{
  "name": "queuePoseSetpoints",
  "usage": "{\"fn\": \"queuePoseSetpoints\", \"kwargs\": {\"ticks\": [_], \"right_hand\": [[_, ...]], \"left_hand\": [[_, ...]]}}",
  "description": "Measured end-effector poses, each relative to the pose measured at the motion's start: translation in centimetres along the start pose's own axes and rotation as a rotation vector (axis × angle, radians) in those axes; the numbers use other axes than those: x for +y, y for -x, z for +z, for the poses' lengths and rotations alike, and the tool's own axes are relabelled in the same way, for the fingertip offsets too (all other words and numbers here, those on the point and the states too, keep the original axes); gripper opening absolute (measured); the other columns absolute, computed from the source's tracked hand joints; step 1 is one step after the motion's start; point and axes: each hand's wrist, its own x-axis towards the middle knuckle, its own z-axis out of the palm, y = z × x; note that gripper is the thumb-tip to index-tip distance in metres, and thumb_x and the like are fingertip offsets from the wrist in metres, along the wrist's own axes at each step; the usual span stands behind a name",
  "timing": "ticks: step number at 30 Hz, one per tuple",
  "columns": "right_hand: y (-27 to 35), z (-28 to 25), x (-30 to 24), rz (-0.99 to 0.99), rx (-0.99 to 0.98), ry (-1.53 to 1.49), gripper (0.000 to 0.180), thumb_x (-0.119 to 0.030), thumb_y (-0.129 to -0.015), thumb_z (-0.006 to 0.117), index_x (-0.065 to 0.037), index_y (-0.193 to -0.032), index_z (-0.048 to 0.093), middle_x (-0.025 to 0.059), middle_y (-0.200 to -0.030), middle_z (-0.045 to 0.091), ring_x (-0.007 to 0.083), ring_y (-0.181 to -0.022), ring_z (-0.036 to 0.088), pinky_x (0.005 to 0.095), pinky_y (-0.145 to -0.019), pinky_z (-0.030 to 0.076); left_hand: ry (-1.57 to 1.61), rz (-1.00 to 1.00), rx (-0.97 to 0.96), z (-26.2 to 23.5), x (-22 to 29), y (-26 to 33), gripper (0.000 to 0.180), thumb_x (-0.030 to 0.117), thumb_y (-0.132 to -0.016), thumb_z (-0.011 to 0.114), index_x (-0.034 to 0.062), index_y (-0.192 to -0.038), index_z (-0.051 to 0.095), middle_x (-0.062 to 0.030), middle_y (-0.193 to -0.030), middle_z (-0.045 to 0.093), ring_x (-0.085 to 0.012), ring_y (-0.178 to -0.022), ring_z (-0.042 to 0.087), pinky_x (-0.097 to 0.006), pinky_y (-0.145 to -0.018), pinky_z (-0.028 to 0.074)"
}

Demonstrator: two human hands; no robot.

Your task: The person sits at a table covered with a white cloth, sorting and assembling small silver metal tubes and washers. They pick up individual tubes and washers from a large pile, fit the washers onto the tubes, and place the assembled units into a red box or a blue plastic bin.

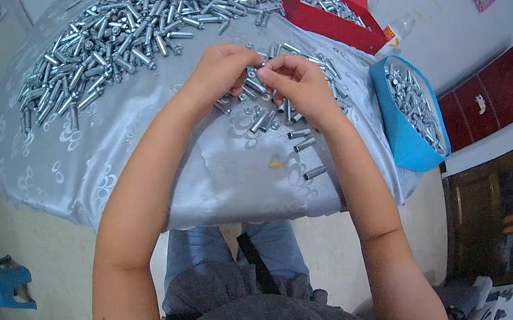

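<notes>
Both left hand (222, 74) and right hand (302, 86) work toward twelve o'clock, fingertips drawn together, seemingly pinching one small metal piece (263, 63), mostly hidden. Steel anchor sleeves (315, 172) lie beneath them and toward five o'clock; a heap of expansion bolts (133, 31) spreads at eleven. They look stiff, smooth, light singly and apt to roll, so I'd grip mid-barrel.

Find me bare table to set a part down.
Front: bare cloth between left forearm and loose tubes by right forearm, barring one yellow spot.
Left: more cloth between big pile and left forearm.
Crowded: far side, under big pile; right side, with small pile, red box, blue bin.
</notes>
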Motion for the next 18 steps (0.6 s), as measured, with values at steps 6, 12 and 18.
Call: {"fn": "queuePoseSetpoints", "kwargs": {"ticks": [6, 12, 18], "right_hand": [[0.5, -0.5, 1.8, -0.079, -0.008, -0.127, 0.014, -0.016, -0.082, 0.067, -0.003, -0.086, 0.061, -0.0015, -0.067, 0.058, 0.0037, -0.054, 0.049, 0.0183, -0.048, 0.039], [0.8, -1.2, 1.4, -0.074, 0.015, -0.124, 0.016, -0.015, -0.080, 0.069, -0.003, -0.086, 0.060, -0.0001, -0.073, 0.059, 0.0036, -0.056, 0.050, 0.0181, -0.048, 0.039], [1.1, -0.9, 0.8, -0.088, 0.036, -0.221, 0.015, -0.010, -0.078, 0.069, -0.001, -0.088, 0.062, 0.0003, -0.075, 0.060, 0.0059, -0.063, 0.053, 0.0179, -0.055, 0.041]], "left_hand": [[0.134, -0.061, -0.103, -0.1, -0.4, 0.4, 0.013, 0.020, -0.080, 0.056, 0.0072, -0.078, 0.055, 0.0053, -0.056, 0.037, -0.0053, -0.046, 0.033, -0.022, -0.042, 0.028], [0.281, -0.119, -0.198, 0.5, -1.0, 0.0, 0.013, 0.020, -0.082, 0.055, 0.0107, -0.075, 0.048, 0.0068, -0.056, 0.028, -0.0048, -0.046, 0.027, -0.023, -0.043, 0.024], [0.421, -0.187, -0.219, 0.8, -0.4, 0.6, 0.015, 0.018, -0.083, 0.053, 0.0121, -0.072, 0.044, 0.0067, -0.055, 0.027, -0.0051, -0.046, 0.026, -0.023, -0.043, 0.025]]}}
